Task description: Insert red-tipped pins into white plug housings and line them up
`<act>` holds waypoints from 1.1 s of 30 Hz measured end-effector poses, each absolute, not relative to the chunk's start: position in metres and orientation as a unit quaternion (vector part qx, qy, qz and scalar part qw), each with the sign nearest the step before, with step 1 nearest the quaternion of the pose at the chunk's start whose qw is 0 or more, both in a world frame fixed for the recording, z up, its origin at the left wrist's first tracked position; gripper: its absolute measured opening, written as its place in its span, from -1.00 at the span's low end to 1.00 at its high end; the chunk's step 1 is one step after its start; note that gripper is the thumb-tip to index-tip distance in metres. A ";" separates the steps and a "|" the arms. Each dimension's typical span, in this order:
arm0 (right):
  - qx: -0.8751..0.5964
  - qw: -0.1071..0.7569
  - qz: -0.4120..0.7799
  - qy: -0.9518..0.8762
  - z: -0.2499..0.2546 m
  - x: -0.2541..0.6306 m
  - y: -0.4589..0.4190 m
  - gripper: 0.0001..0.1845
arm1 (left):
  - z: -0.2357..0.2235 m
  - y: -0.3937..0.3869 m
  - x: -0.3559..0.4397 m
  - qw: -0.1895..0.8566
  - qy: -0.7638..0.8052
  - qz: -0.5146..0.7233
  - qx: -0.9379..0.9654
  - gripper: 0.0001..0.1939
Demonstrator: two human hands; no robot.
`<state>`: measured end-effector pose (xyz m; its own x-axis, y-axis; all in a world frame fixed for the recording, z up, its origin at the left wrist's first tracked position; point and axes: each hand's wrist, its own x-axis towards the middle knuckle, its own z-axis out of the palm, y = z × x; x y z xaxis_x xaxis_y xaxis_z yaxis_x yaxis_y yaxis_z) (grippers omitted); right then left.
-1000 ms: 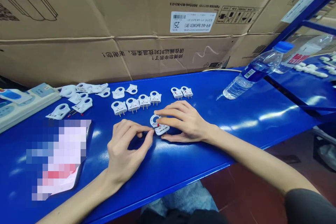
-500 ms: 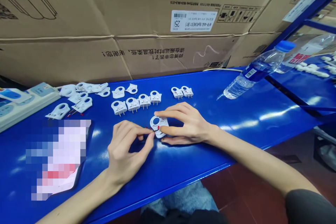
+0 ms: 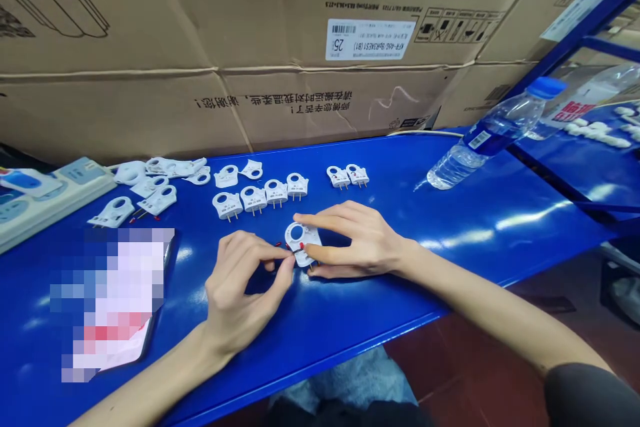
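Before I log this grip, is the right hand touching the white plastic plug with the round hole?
Touching. The head view shows the right hand with its fingers lying over the lower part of the white plastic plug.

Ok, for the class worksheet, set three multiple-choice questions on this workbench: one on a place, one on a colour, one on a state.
1. Where is the white plug?
A. On the power strip
B. Between the left hand and the right hand
C. On the floor

2. What colour is the table top?
A. Blue
B. Green
C. Grey

3. What state is the water bottle in?
A. Standing upright
B. Held in a hand
C. Lying on its side

Answers:
1. B, because the plug sits right between the two hands.
2. A, because the surface shows blue all along.
3. C, because its length rests along the table top.
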<state>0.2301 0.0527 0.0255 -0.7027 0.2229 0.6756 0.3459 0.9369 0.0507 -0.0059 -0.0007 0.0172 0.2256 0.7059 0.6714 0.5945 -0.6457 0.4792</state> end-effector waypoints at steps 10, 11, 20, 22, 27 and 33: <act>-0.160 0.355 -0.106 -0.915 0.026 0.229 0.053 -0.75 | 0.017 0.000 -0.006 0.059 0.401 0.469 0.785 -0.84; -0.159 0.357 -0.105 -0.914 0.026 0.229 0.053 -0.75 | 0.017 0.000 -0.006 0.061 0.403 0.469 0.784 -0.85; -0.152 0.360 -0.096 -0.916 0.025 0.229 0.052 -0.74 | 0.016 0.000 -0.007 0.081 0.395 0.459 0.791 -0.85; -0.148 0.363 -0.092 -0.915 0.026 0.229 0.052 -0.74 | 0.017 0.000 -0.007 0.084 0.392 0.458 0.793 -0.86; -0.146 0.375 -0.093 -0.911 0.026 0.228 0.052 -0.74 | 0.017 0.000 -0.007 0.091 0.390 0.446 0.800 -0.88; -0.147 0.376 -0.090 -0.911 0.026 0.228 0.051 -0.73 | 0.016 0.000 -0.008 0.100 0.401 0.438 0.799 -0.92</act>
